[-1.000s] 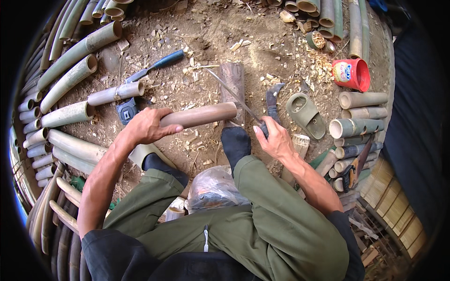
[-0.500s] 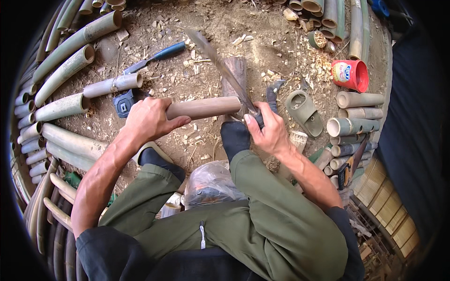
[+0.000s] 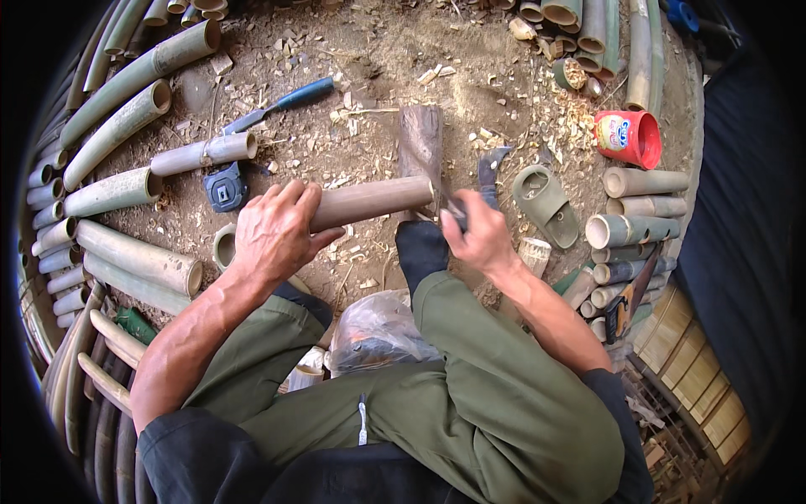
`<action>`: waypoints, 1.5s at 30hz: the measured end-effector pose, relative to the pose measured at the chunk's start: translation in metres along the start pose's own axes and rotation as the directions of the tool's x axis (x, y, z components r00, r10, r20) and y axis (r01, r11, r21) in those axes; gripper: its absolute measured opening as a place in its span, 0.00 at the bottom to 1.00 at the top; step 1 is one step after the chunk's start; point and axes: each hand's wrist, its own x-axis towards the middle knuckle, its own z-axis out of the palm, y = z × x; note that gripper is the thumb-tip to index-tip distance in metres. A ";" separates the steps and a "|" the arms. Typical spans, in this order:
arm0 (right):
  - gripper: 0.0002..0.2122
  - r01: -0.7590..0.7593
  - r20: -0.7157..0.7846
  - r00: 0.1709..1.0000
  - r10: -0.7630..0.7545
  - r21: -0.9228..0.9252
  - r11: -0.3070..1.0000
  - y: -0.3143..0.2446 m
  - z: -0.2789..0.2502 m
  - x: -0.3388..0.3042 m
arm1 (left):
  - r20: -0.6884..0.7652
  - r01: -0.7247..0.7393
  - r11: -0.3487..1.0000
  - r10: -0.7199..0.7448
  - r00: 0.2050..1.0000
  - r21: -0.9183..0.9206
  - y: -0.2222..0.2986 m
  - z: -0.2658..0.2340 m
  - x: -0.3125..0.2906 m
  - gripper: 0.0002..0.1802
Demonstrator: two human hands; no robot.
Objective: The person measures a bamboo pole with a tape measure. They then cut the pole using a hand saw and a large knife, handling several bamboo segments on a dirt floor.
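My left hand (image 3: 275,231) is closed around one end of a brown bamboo tube (image 3: 374,202). The tube lies roughly level, tilted slightly up to the right, and its cut far end is over the near part of a wooden block (image 3: 420,134) on the ground. Beside that end, my right hand (image 3: 483,237) grips the dark handle of a machete (image 3: 457,213). Its blade is blurred and hard to make out, close to the tube's cut end. My sock-covered right foot (image 3: 421,250) is just below the block.
Bamboo tubes (image 3: 126,134) lie stacked at left, with more cut pieces (image 3: 630,231) at right. A blue-handled tool (image 3: 294,97), a tape measure (image 3: 225,189), a sandal (image 3: 546,206), a red tub (image 3: 623,139) and a handsaw (image 3: 625,304) surround the work. Wood chips litter the dirt.
The machete has swung from raised over the block down to the tube's right end. My left hand and the tube have shifted slightly right.
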 end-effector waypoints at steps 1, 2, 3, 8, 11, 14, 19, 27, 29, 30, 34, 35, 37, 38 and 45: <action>0.15 -0.142 0.189 0.965 0.184 -0.215 0.966 0.018 0.006 0.000 | 0.005 0.005 1.000 -0.005 1.000 0.025 0.003 -0.002 -0.002 0.30; 0.16 -0.255 0.237 0.926 0.295 -0.186 0.949 0.025 0.005 0.009 | 0.010 0.010 0.999 -0.010 1.000 0.050 0.005 -0.002 -0.003 0.31; 0.16 -0.264 0.248 0.923 0.294 -0.148 0.953 0.029 0.002 0.012 | 0.015 0.014 0.997 -0.015 1.000 0.076 0.007 -0.002 -0.004 0.32; 0.19 -0.252 0.187 0.952 0.243 0.026 0.967 0.019 -0.008 0.009 | 0.368 0.157 0.982 -0.107 0.924 -0.108 -0.003 -0.006 0.002 0.33; 0.20 -0.105 0.036 0.994 0.101 0.147 0.984 -0.008 -0.020 0.013 | 0.474 0.240 0.944 -0.107 0.874 -0.229 -0.003 -0.019 0.020 0.34; 0.17 0.165 -0.211 0.969 -0.127 0.176 0.971 -0.029 -0.018 0.013 | 0.469 0.280 0.924 -0.133 0.873 -0.259 -0.007 -0.020 0.019 0.32; 0.13 -0.247 0.266 0.919 0.291 -0.185 0.951 0.031 -0.001 0.007 | 0.512 0.306 0.905 -0.119 0.850 -0.297 -0.004 -0.025 0.028 0.30; 0.17 0.115 -0.100 0.989 -0.107 0.077 0.990 0.009 -0.002 0.005 | 0.236 0.065 0.980 -0.019 0.972 -0.189 0.000 -0.015 0.012 0.29; 0.14 -0.278 0.252 0.920 0.301 -0.123 0.953 0.030 0.000 0.004 | 0.212 0.035 0.984 0.003 0.977 -0.172 0.004 -0.014 0.013 0.28; 0.14 -0.258 0.242 0.932 0.268 -0.075 0.963 0.023 -0.004 0.006 | 0.205 -0.005 0.987 0.038 0.978 -0.158 0.003 -0.013 0.011 0.29; 0.15 0.011 -0.092 0.996 0.011 0.231 0.973 -0.033 -0.024 0.018 | 0.165 -0.010 0.994 0.028 0.986 -0.110 0.004 -0.007 0.003 0.33; 0.15 0.040 -0.112 0.994 -0.015 0.226 0.973 -0.031 -0.020 0.014 | 0.155 -0.005 0.996 0.019 0.988 -0.087 0.007 -0.008 -0.002 0.33; 0.16 0.106 -0.170 0.983 -0.074 0.181 0.978 -0.009 -0.007 0.006 | 0.106 -0.020 0.999 0.025 0.994 -0.047 0.011 -0.005 0.001 0.34; 0.16 -0.011 0.027 1.000 0.012 -0.063 0.998 0.017 0.001 0.003 | 0.124 -0.040 0.999 0.044 0.991 -0.033 0.014 -0.007 0.002 0.36; 0.16 -0.285 0.223 0.932 0.287 -0.039 0.958 0.022 -0.002 -0.002 | 0.501 0.185 0.949 -0.034 0.865 -0.254 0.008 -0.023 0.013 0.31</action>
